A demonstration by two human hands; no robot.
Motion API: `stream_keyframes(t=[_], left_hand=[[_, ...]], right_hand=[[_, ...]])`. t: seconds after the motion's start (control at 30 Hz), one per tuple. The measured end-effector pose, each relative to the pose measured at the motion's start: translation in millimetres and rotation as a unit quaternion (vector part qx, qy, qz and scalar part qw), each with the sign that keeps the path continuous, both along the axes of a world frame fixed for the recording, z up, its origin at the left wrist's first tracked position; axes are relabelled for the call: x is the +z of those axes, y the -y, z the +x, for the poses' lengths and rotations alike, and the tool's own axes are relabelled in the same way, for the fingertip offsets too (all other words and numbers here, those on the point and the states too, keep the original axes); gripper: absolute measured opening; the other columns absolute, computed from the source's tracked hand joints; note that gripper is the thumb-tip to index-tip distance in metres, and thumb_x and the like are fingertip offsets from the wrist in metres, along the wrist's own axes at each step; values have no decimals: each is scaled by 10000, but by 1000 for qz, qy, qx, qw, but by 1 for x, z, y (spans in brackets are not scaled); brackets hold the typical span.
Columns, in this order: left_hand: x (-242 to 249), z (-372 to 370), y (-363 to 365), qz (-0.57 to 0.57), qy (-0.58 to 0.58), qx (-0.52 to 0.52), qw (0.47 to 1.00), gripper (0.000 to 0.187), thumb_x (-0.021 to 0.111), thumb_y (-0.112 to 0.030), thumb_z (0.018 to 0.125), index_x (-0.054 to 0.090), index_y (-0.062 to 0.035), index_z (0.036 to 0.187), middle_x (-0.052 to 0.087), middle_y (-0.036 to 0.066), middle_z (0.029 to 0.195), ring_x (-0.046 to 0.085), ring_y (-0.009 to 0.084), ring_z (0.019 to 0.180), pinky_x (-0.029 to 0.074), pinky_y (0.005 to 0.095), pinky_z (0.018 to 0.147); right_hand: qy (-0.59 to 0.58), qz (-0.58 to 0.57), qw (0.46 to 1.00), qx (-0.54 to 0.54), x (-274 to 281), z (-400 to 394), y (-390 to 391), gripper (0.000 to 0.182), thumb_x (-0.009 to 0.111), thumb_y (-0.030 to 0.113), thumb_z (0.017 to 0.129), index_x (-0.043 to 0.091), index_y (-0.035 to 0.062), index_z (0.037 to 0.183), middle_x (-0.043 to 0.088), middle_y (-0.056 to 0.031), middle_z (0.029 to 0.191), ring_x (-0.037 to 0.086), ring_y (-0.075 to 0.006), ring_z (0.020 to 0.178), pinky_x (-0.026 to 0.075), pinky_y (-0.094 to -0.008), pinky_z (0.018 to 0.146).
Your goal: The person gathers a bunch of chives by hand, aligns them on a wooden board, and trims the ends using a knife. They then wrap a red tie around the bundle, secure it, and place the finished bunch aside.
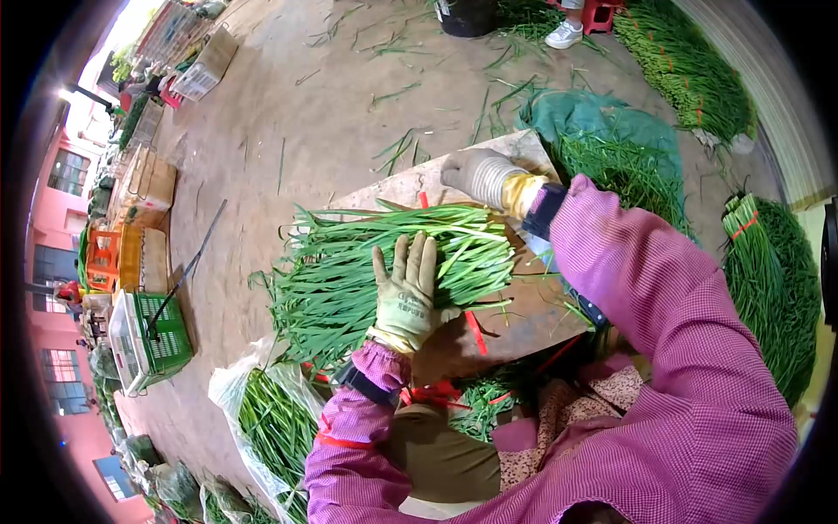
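A loose bundle of garlic chives (393, 262) lies across a worn board (532, 310), pale stem ends to the right and green leaves to the left. My left hand (407, 293), in a pale work glove, rests flat on the bundle with fingers stretched out. A red tie strip (476, 332) runs under the chives, its ends showing at both sides. My right hand (485, 177), gloved and with a ribbed cuff, is over the board's far part, beyond the stem ends. Its fingers are curled in, and what they hold, if anything, is hidden.
Chives fill a plastic bag (229, 384) at lower left. Cut greens lie on a green sheet (594, 113). Tied bundles (755, 253) line the right side. A green basket (166, 336) stands left, a black bucket (467, 16) and a person's shoe (565, 35) at the back.
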State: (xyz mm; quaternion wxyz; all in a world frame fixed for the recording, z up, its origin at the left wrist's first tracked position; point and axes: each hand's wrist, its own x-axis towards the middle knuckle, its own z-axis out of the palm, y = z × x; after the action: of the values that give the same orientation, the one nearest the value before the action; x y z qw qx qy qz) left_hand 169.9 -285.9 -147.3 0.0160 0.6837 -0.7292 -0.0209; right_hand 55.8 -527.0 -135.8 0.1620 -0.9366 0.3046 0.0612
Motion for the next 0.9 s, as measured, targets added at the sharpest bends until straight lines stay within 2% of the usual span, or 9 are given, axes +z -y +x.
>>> stream_keyframes(t=[0.07,0.2,0.27,0.37,0.47,0.57,0.6,0.67,0.9], left_hand=[[-4,3,3,-10,-11,3,1000,1278,771,-651,562,232,11,1514,271,175,1577,229,386,1464,38,652,1158],[-5,4,2,-36,-18,16,999,1259,771,-634,573,237,14,1512,295,173,1562,242,385,1455,53,657,1157],[-1,2,3,-27,1,16,999,1265,770,-636,573,232,16,1514,277,172,1574,215,381,1468,50,658,1158],[-4,2,6,-22,14,28,999,1255,765,-630,591,221,18,1518,219,166,1604,193,373,1482,42,656,1159],[-11,12,14,-35,-23,6,999,1192,765,-601,619,252,15,1502,413,174,1489,288,359,1444,63,629,1172],[-19,17,15,-73,-40,-7,996,1089,764,-548,657,311,5,1478,488,175,1404,339,359,1412,90,605,1180],[-21,16,15,-74,-51,-7,996,1054,761,-530,669,330,2,1471,488,175,1401,348,359,1406,100,596,1183],[-25,17,13,-84,-60,-11,995,990,753,-511,687,371,-12,1452,497,175,1385,374,366,1380,144,583,1179],[-42,17,9,-105,-72,-19,992,922,754,-488,696,409,-55,1433,483,161,1395,417,359,1330,211,587,1153]], right_hand=[[-24,4,1000,-1,28,0,-21,289,436,230,986,664,97,1103,675,-147,1145,652,-367,1001,536,-430,842],[189,87,971,-116,26,-24,-60,386,474,387,987,668,90,1141,653,-224,1148,623,-394,1051,484,-456,930],[174,-67,982,-33,1,-37,-80,363,449,419,983,646,140,1103,653,-173,1141,613,-371,1073,480,-486,910],[118,-55,986,102,-14,-36,-93,335,474,405,985,654,143,1090,650,-162,1135,576,-352,1143,371,-469,1067],[163,-82,973,139,-44,-37,-92,321,498,385,980,659,138,1107,657,-145,1114,583,-340,1129,378,-474,1066],[313,2,949,-44,-12,-57,-86,319,496,318,1008,645,87,1169,658,-154,1167,594,-320,1124,450,-426,985],[381,194,892,-147,-4,-66,-85,322,490,296,1025,641,58,1180,665,-155,1175,614,-293,1097,461,-366,963],[465,339,755,-316,-16,-81,-75,313,498,238,1030,622,19,1216,656,-113,1187,617,-172,1027,476,-293,908],[335,230,893,-196,-22,-93,-67,278,561,239,988,669,-3,1073,700,-111,979,642,-212,902,509,-332,799]])
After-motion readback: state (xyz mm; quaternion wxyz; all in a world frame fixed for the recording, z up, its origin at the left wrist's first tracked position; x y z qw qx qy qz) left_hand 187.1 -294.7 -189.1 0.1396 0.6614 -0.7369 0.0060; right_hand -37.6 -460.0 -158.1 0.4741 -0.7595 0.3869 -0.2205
